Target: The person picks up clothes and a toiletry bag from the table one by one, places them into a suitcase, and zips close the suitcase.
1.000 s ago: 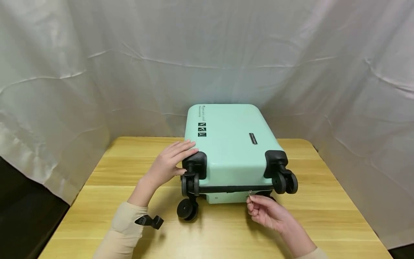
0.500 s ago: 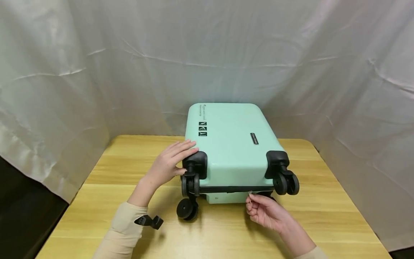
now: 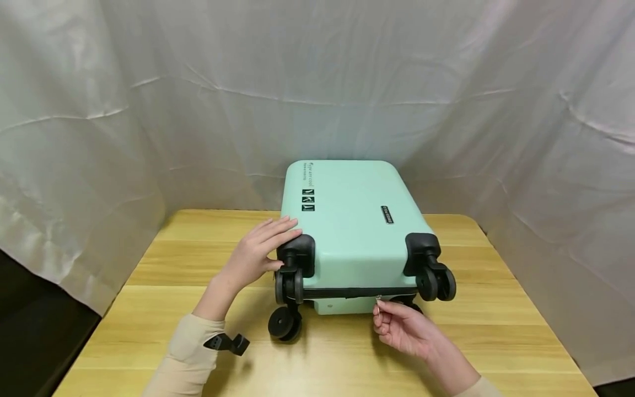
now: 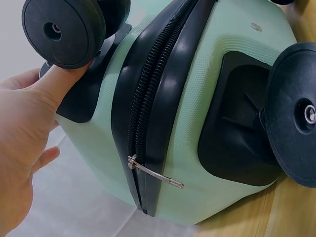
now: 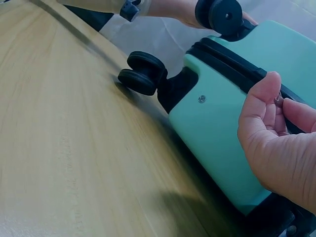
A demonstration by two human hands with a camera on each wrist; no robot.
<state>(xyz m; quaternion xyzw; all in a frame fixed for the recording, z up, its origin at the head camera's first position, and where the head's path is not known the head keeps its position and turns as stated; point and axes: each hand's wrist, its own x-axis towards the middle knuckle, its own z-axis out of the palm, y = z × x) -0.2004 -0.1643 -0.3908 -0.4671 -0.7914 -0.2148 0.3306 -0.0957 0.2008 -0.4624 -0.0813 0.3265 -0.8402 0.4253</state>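
Note:
A mint-green suitcase [image 3: 357, 242] lies flat on the wooden table, its wheeled end towards me. My left hand [image 3: 254, 253] rests on its near left corner, fingers stretched over the black wheel mount [image 3: 303, 256]; in the left wrist view the thumb presses by the upper wheel [image 4: 64, 32]. Along this end runs a black zipper [image 4: 153, 89], whose silver pull [image 4: 158, 174] hangs free near the left corner. Between thumb and forefinger, my right hand [image 3: 407, 331] pinches another metal zipper pull [image 3: 379, 307] right of the middle. The fingers partly hide that pull in the right wrist view.
Black double wheels stick out at the suitcase's corners, one lower left wheel [image 3: 284, 324] close over the table [image 3: 327, 364]. A pale grey curtain [image 3: 347, 82] hangs behind and at both sides. A black strap clip [image 3: 228, 343] juts from the left sleeve.
My right hand has shifted very slightly left along the zipper with the pull pinched. The left hand stays on the corner. The head view has shifted a little.

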